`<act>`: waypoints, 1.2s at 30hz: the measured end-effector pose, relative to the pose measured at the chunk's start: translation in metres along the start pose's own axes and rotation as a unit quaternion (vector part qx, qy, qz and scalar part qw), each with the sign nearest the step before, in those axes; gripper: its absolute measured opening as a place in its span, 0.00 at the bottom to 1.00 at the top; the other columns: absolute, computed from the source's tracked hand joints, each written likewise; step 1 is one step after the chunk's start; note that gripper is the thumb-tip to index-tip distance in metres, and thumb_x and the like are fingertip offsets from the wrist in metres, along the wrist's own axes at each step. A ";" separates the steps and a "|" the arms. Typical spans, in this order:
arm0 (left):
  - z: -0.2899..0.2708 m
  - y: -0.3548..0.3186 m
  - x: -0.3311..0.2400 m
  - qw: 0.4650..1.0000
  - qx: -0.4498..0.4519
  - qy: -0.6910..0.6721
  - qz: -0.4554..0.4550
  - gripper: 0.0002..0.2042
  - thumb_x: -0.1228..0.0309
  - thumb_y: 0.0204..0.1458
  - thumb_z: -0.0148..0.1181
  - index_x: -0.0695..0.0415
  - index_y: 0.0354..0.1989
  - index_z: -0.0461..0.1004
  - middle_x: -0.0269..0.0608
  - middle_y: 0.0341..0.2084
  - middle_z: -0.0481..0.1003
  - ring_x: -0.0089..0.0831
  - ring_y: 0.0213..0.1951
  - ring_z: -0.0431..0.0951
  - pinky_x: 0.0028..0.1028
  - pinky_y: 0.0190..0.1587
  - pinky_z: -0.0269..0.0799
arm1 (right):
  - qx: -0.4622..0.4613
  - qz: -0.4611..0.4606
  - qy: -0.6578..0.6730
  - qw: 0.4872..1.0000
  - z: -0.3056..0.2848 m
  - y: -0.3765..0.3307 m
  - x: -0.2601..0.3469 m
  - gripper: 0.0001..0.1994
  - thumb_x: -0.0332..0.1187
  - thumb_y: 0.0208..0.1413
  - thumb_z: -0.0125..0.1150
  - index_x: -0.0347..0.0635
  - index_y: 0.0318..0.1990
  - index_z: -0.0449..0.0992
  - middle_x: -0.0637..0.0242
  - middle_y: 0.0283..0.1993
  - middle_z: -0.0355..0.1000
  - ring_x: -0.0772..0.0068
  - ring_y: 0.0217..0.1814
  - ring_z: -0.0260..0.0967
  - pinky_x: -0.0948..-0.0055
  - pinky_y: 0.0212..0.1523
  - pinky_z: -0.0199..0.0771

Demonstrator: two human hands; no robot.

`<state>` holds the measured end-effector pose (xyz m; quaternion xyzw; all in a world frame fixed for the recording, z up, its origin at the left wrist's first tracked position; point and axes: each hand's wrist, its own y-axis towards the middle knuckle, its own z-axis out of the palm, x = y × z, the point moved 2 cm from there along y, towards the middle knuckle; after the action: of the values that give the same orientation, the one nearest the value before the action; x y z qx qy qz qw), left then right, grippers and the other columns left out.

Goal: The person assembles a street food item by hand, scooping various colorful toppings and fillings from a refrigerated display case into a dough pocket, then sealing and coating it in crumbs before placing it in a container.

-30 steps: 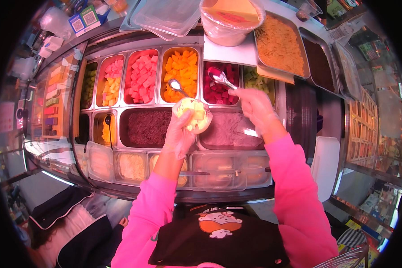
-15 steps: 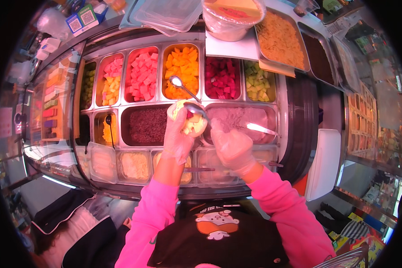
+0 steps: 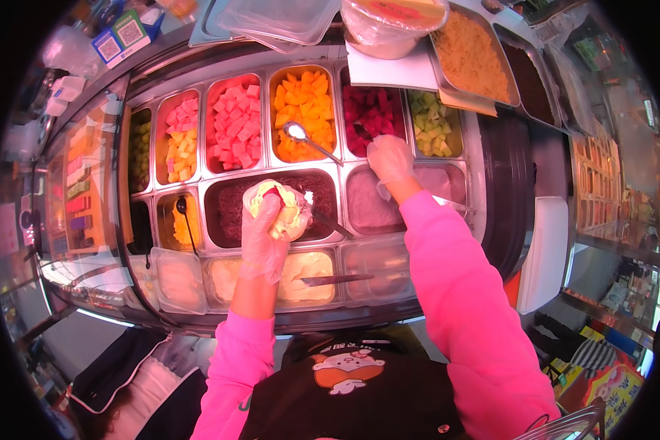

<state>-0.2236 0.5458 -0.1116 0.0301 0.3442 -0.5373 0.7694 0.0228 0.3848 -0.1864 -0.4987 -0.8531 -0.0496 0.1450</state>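
Note:
My left hand, in a clear glove, is closed around a soft pale-yellow wrap with a piece of dark red fruit near my thumb. It hovers over the tray of dark purple grains. My gloved right hand reaches to the front edge of the dragon fruit tray, fingers closed on a spoon. The spoon's dark bowl end is among the magenta cubes, and its handle is mostly hidden by my hand. Below my right wrist lies a tray of pale purple paste.
A spoon rests across the mango tray. Trays of pink cubes and green cubes flank the back row. Nearer me are lidded cream trays. A plastic-wrapped tub stands at the back beside a shredded topping tray.
My right hand has moved from beside the wrap up and right to the dragon fruit, taking the spoon along. My left hand with the wrap has shifted left and slightly down.

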 end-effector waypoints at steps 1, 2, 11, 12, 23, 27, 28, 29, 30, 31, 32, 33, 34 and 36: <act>-0.002 0.001 -0.001 1.000 -0.002 -0.003 -0.005 0.15 0.66 0.60 0.68 0.59 0.49 0.71 0.49 0.38 0.78 0.40 0.39 0.82 0.36 0.39 0.84 | 0.000 0.013 0.006 1.000 0.001 -0.002 -0.001 0.15 0.38 0.57 0.54 0.39 0.31 0.85 0.45 0.36 0.81 0.39 0.43 0.79 0.47 0.49 0.78; -0.005 0.002 -0.001 1.000 -0.004 -0.008 -0.009 0.15 0.66 0.60 0.68 0.59 0.49 0.71 0.49 0.38 0.78 0.41 0.39 0.82 0.36 0.40 0.84 | -0.005 0.014 0.014 1.000 0.001 -0.005 -0.002 0.15 0.37 0.56 0.54 0.39 0.31 0.85 0.45 0.36 0.81 0.39 0.44 0.79 0.47 0.50 0.78; -0.020 0.019 0.004 0.996 -0.010 -0.028 -0.080 0.17 0.61 0.64 0.64 0.53 0.55 0.70 0.50 0.44 0.77 0.45 0.46 0.82 0.41 0.49 0.84 | 0.138 0.288 0.491 0.811 0.000 -0.015 -0.022 0.12 0.39 0.58 0.66 0.39 0.37 0.84 0.67 0.20 0.72 0.65 0.19 0.68 0.54 0.23 0.70; -0.019 0.023 0.005 0.996 0.006 -0.031 -0.081 0.17 0.60 0.64 0.64 0.53 0.55 0.69 0.50 0.44 0.77 0.45 0.47 0.82 0.41 0.50 0.84 | 0.150 0.329 0.509 0.781 0.000 -0.018 -0.026 0.12 0.39 0.60 0.66 0.38 0.38 0.84 0.72 0.19 0.67 0.71 0.17 0.62 0.61 0.20 0.61; 0.006 0.061 0.024 0.979 0.017 -0.170 -0.111 0.30 0.40 0.68 0.45 0.55 0.63 0.67 0.52 0.58 0.75 0.52 0.60 0.76 0.62 0.63 0.72 | 0.155 0.255 0.637 0.711 -0.093 -0.063 0.004 0.09 0.34 0.65 0.65 0.39 0.44 0.84 0.84 0.16 0.55 0.88 0.14 0.46 0.76 0.15 0.39; 0.027 0.071 0.028 0.978 0.023 -0.180 -0.105 0.33 0.37 0.66 0.43 0.55 0.63 0.66 0.52 0.57 0.75 0.51 0.59 0.77 0.62 0.62 0.73 | 0.109 0.165 0.560 0.804 -0.121 -0.093 0.050 0.12 0.36 0.66 0.64 0.38 0.49 0.85 0.81 0.18 0.63 0.87 0.15 0.52 0.78 0.18 0.45; 0.032 0.073 0.028 0.973 0.061 -0.200 -0.092 0.33 0.36 0.66 0.43 0.55 0.63 0.66 0.52 0.56 0.75 0.51 0.58 0.77 0.62 0.61 0.73 | 0.100 0.130 0.552 0.818 -0.122 -0.100 0.061 0.13 0.36 0.65 0.65 0.38 0.50 0.85 0.78 0.18 0.66 0.84 0.14 0.55 0.75 0.17 0.49; 0.032 0.074 0.029 0.981 0.011 -0.171 -0.091 0.31 0.39 0.68 0.43 0.55 0.62 0.66 0.51 0.56 0.75 0.51 0.58 0.77 0.62 0.61 0.74 | 0.102 0.105 0.543 0.827 -0.121 -0.107 0.070 0.13 0.36 0.65 0.66 0.37 0.51 0.84 0.74 0.18 0.69 0.80 0.14 0.58 0.73 0.17 0.54; 0.033 0.075 0.031 0.981 -0.008 -0.172 -0.094 0.29 0.41 0.69 0.44 0.55 0.62 0.67 0.50 0.55 0.76 0.50 0.57 0.77 0.61 0.60 0.74 | 0.035 0.019 0.451 0.892 -0.122 -0.112 0.076 0.13 0.35 0.65 0.65 0.38 0.52 0.84 0.69 0.18 0.70 0.75 0.15 0.61 0.71 0.18 0.58; 0.033 0.075 0.033 0.980 -0.028 -0.173 -0.095 0.27 0.43 0.70 0.44 0.54 0.62 0.67 0.50 0.55 0.76 0.50 0.57 0.77 0.61 0.59 0.75 | -0.023 -0.056 0.351 0.935 -0.122 -0.118 0.083 0.13 0.35 0.65 0.65 0.38 0.52 0.84 0.64 0.19 0.71 0.70 0.15 0.64 0.69 0.20 0.62; 0.032 0.075 0.034 0.979 -0.053 -0.170 -0.099 0.25 0.45 0.71 0.44 0.54 0.62 0.67 0.49 0.54 0.76 0.49 0.56 0.78 0.61 0.59 0.75 | -0.080 -0.122 0.243 0.959 -0.120 -0.124 0.087 0.13 0.34 0.65 0.64 0.38 0.53 0.84 0.58 0.19 0.72 0.64 0.16 0.67 0.67 0.21 0.66; 0.031 0.072 0.034 0.981 -0.043 -0.171 -0.079 0.19 0.54 0.73 0.47 0.53 0.61 0.67 0.48 0.52 0.76 0.47 0.54 0.79 0.58 0.56 0.78 | -0.096 -0.121 0.243 0.958 -0.117 -0.128 0.086 0.12 0.33 0.64 0.63 0.41 0.52 0.84 0.47 0.23 0.71 0.52 0.21 0.73 0.61 0.24 0.71; 0.028 0.069 0.034 0.987 -0.041 -0.147 -0.055 0.18 0.55 0.73 0.48 0.53 0.61 0.67 0.48 0.52 0.76 0.46 0.53 0.79 0.58 0.56 0.79 | -0.106 -0.076 0.237 0.963 -0.112 -0.126 0.080 0.13 0.34 0.65 0.63 0.41 0.52 0.84 0.47 0.23 0.71 0.50 0.23 0.74 0.60 0.25 0.71; 0.022 0.061 0.033 0.993 -0.063 -0.094 -0.012 0.16 0.59 0.72 0.50 0.53 0.61 0.66 0.48 0.52 0.76 0.45 0.52 0.80 0.56 0.55 0.80 | -0.122 -0.004 0.232 0.965 -0.103 -0.115 0.061 0.14 0.36 0.65 0.63 0.42 0.53 0.84 0.47 0.23 0.72 0.47 0.26 0.76 0.57 0.27 0.72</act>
<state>-0.1549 0.5355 -0.1328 -0.0736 0.3037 -0.5241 0.7923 -0.0843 0.3556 -0.0635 -0.4838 -0.7856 -0.2686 0.2767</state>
